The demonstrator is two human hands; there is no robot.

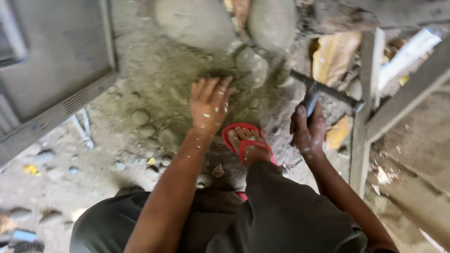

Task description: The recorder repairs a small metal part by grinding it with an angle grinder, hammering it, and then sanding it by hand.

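- A hammer [323, 91] is clenched by its handle in the right hand [308, 131], head raised toward 2 o'clock, seemingly poised to strike.
- The left hand [209, 105] is spread open, palm down, on the dirt, probably for bracing.
- At 12 o'clock of it lies a stone [251, 66].
- A red sandal [246, 143] is planted between the hands.
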